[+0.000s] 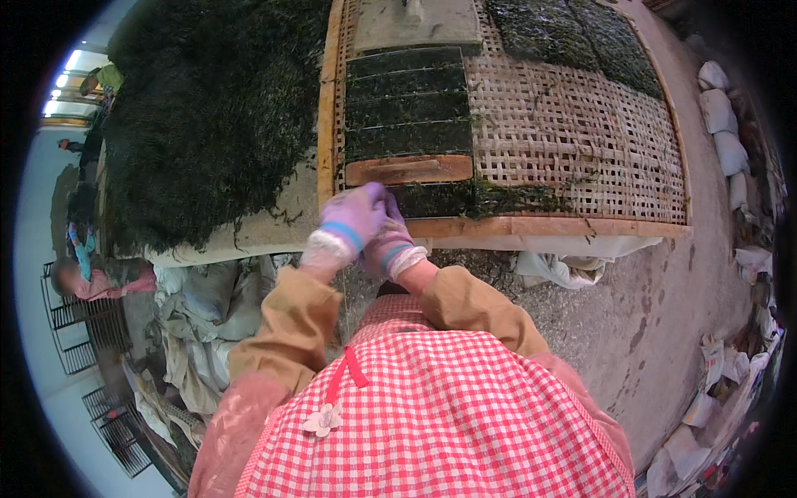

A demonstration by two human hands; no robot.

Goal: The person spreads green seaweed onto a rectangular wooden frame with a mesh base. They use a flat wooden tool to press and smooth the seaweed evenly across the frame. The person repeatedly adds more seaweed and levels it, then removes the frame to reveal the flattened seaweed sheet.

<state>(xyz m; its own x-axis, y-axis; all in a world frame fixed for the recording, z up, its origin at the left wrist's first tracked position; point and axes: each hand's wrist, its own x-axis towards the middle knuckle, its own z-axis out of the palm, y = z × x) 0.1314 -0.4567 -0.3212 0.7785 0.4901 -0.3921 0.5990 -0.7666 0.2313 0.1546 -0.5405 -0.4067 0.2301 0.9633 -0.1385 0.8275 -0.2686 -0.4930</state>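
My left hand [355,215], in a purple knit glove, is at the front left corner of a wood-framed woven rack [579,143]. Close against it is my right hand [390,239], gloved the same way. Both fingertips meet by the near strip of dark green seaweed [436,199], and whether they pinch anything is hidden. Just beyond the fingers a flat reddish-brown bar [408,169] lies across the seaweed. Past the bar, a rectangular bed of seaweed [405,103] is crossed by thin, straight light lines. Loose strands trail to the right on the weave.
A large heap of loose seaweed [212,118] covers the surface at left. A grey board [417,25] sits at the rack's far end, beside more flattened seaweed [573,37]. Stuffed sacks [215,292] lie below left. Another person [93,280] is at far left.
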